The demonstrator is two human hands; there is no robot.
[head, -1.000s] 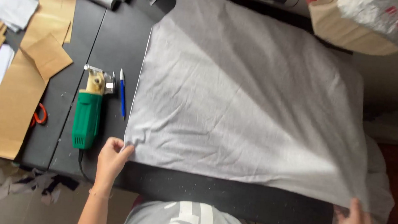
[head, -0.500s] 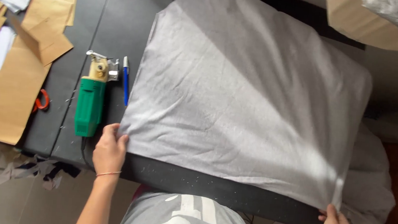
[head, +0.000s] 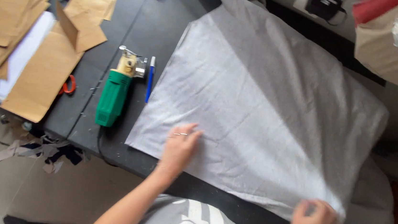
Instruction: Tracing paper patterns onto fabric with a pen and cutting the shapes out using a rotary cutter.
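A large sheet of light grey fabric (head: 267,103) lies spread over a dark table (head: 159,22). My left hand (head: 180,146) rests flat on the fabric near its front left corner, fingers apart. My right hand (head: 313,222) is at the fabric's front right corner by the table's edge, fingers curled at the cloth; the view is blurred and I cannot tell whether it grips it. A green electric cutter (head: 114,95) and a blue pen (head: 150,79) lie just left of the fabric.
Brown paper pattern pieces (head: 45,60) cover the table's left end, with red-handled scissors (head: 68,85) among them. Fabric scraps (head: 37,150) litter the floor below. A brown box (head: 391,52) stands at the back right, a black device (head: 326,4) behind.
My left hand moved from the fabric's corner edge onto its top surface, flattening out. The fabric now lies lower and flatter. My right hand stays at the right corner.
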